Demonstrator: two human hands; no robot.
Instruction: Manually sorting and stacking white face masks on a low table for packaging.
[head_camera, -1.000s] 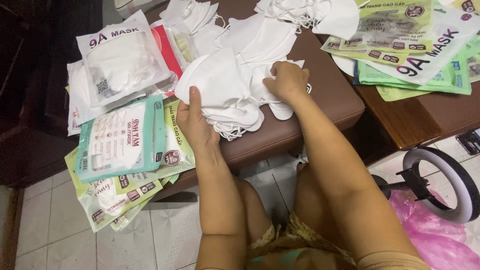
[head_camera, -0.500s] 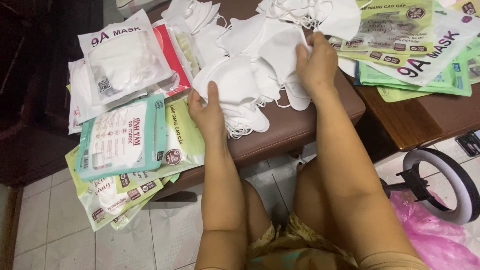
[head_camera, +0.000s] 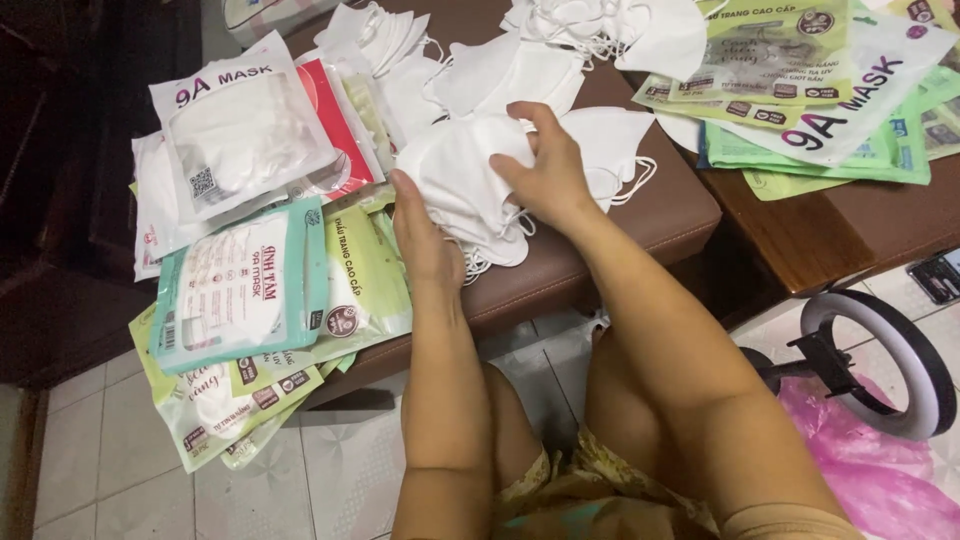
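A stack of white folded face masks (head_camera: 455, 180) lies near the front edge of a brown padded bench (head_camera: 660, 215). My left hand (head_camera: 425, 240) presses against the stack's left side, fingers straight and held upright. My right hand (head_camera: 545, 170) lies on top of the stack, fingers curled over the uppermost mask. More loose white masks (head_camera: 520, 70) spread behind the stack, their ear loops trailing. Both forearms reach up from my lap.
Sealed mask packets (head_camera: 240, 290) overlap at the bench's left end, some hanging over its edge. Green and white packets (head_camera: 830, 100) cover a wooden table (head_camera: 850, 235) on the right. A ring light (head_camera: 880, 360) and a pink plastic bag (head_camera: 880, 480) lie on the tiled floor.
My right hand came back left from the far masks onto the stack. The left hand stayed at the stack's left side, and the masks are now gathered closer together.
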